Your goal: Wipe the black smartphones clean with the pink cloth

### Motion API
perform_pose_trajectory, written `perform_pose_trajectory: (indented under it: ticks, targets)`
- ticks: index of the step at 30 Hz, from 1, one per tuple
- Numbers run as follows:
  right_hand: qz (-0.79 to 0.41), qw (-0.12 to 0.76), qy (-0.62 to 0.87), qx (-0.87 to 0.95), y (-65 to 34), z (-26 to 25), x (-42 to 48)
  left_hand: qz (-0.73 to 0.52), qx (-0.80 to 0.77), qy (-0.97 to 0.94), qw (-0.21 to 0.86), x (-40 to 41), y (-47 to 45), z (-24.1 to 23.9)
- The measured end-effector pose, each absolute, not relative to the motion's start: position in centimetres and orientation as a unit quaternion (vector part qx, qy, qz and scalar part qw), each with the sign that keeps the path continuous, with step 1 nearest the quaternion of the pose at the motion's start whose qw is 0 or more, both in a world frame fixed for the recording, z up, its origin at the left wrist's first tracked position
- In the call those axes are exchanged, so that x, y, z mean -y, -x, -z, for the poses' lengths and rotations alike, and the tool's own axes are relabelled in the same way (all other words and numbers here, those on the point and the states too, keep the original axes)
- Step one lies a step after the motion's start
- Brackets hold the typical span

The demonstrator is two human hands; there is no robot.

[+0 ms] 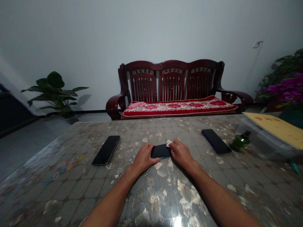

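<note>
A dark smartphone point(161, 151) lies sideways on the table, screen up, between my two hands. My left hand point(145, 156) grips its left end, the thumb along the near edge and the fingers at the far side. At the phone's right end, my right hand point(180, 153) is closed on a small pale pink piece point(169, 145), perhaps cloth or paper; most of it is hidden by the fingers. It touches the far right corner of the screen. Another black phone point(106, 150) lies to the left, and a dark phone with a blue edge point(216, 141) lies to the right.
Colourful rubber bands point(68, 165) are scattered at the left of the patterned table point(99, 195). On the right stand a green bottle point(240, 142) and a clear plastic box point(260, 142) with a yellow sheet point(276, 126) on top. A wooden bench point(171, 64) stands beyond.
</note>
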State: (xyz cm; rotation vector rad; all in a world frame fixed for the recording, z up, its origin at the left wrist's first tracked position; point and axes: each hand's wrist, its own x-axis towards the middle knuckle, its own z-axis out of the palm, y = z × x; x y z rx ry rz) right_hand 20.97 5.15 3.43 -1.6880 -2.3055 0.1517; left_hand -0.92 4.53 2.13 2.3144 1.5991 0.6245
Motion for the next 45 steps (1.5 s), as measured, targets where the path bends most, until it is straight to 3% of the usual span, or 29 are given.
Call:
perform_pose_trajectory:
  ticks: [5, 12, 20, 27, 36, 45]
  targets:
    - [-0.019, 0.137, 0.606, 0.783, -21.7, -3.5, -5.7, -0.219, -0.551, -0.794, 0.132, -4.6, 1.0, -2.1]
    - [-0.031, 0.169, 0.509, 0.844, -20.3, -3.1, -4.9, -0.219, -0.546, -0.798, 0.129, -4.7, 1.1, -1.8]
    - [0.014, 0.133, 0.612, 0.780, -21.4, -3.7, -6.4, -0.225, -0.546, -0.797, 0.129, -4.7, 1.1, -1.7]
    - [-0.045, 0.162, 0.531, 0.831, -19.6, -3.4, -5.5, -0.224, -0.538, -0.803, 0.126, -4.8, 1.1, -1.7]
    - [-0.005, 0.130, 0.624, 0.770, -21.8, -3.8, -6.9, -0.222, -0.539, -0.802, 0.129, -4.8, 1.2, -1.9]
    - [-0.048, 0.153, 0.549, 0.820, -20.3, -3.4, -5.5, -0.203, -0.546, -0.802, 0.128, -4.7, 1.1, -2.2]
